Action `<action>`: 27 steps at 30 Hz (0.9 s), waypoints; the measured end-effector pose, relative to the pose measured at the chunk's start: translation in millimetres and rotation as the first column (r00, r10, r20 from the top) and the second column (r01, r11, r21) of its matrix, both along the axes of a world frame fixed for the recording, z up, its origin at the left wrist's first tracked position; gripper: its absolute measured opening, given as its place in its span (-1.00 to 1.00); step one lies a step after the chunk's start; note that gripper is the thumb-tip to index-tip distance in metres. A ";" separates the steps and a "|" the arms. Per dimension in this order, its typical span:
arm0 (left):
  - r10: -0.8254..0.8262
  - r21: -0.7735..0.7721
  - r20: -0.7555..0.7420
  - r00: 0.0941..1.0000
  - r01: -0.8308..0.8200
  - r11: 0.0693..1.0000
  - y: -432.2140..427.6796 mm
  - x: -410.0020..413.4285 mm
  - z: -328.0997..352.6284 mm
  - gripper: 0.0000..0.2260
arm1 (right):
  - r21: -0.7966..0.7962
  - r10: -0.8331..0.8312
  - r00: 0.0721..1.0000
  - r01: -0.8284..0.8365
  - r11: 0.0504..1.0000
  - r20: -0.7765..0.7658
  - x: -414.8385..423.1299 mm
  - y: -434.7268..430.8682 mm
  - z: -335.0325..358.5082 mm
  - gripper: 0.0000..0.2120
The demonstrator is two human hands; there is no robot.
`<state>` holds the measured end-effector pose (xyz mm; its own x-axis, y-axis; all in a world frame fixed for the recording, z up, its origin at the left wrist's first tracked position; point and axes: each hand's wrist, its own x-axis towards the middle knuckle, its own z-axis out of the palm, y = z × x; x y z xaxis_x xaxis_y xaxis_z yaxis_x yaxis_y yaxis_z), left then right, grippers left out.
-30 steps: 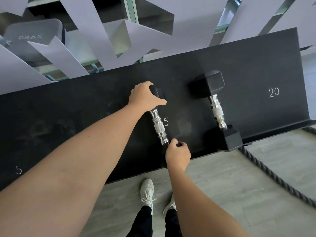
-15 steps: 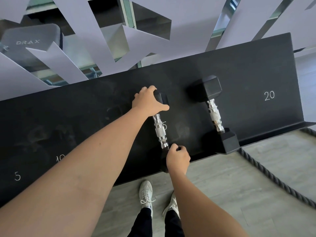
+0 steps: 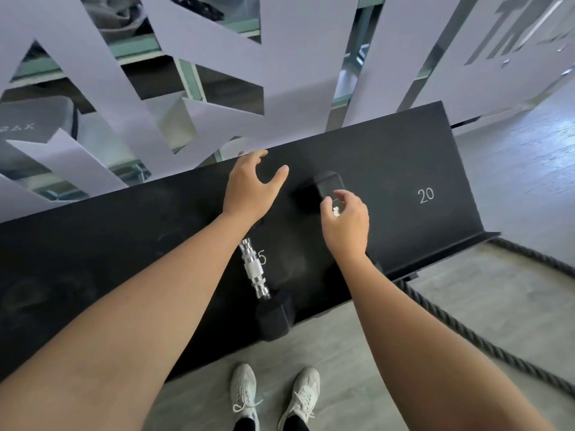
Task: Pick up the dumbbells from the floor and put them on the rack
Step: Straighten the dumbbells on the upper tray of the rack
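We are standing at the black rack [image 3: 93, 244], our arms reaching over its sloped shelf. Our left hand [image 3: 249, 189] is hovering above the shelf near its back edge, fingers spread open and curved, holding nothing. Just below that wrist, the nearer dumbbell [image 3: 258, 275] is lying on the shelf beside a painted "5", its chrome handle showing and its front black head [image 3: 273, 315] sitting at the shelf's front lip. To the right, our right hand [image 3: 345, 220] is hanging over the second dumbbell [image 3: 326, 188], fingers loosely curled and apart, not closing on it. Farther right, a thick rope [image 3: 466, 334] is lying across the grey floor [image 3: 497, 290].
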<state>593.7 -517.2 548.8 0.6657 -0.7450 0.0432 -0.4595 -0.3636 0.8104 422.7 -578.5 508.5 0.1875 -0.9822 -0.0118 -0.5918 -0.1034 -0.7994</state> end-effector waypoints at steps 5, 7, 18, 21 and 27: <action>-0.090 0.047 -0.056 0.994 0.093 0.995 -40.1 -32.7 -21.1 -0.46 | 0.011 -0.104 0.994 0.104 0.994 -0.044 -47.2 -22.6 -24.8 -0.61; -0.145 0.093 -0.053 0.988 0.150 0.984 -57.1 -45.3 -34.2 -0.44 | 0.056 -0.131 0.989 0.135 0.989 -0.062 -62.1 -26.5 -42.3 -0.60; -0.361 0.445 0.169 0.917 0.256 0.858 -107.4 -73.4 -71.3 -0.13 | 0.276 -0.179 0.972 0.216 0.937 -0.154 -112.8 -0.1 -115.0 -0.65; -0.382 0.474 0.260 0.887 0.228 0.851 -108.5 -72.7 -74.8 -0.16 | 0.145 -0.092 0.985 0.114 0.983 -0.148 -118.1 11.9 -113.5 -0.42; -0.387 0.478 0.337 0.858 0.198 0.856 -110.7 -72.1 -73.8 -0.18 | 0.186 0.278 0.938 -0.242 0.952 -0.205 -140.2 2.0 -113.4 0.01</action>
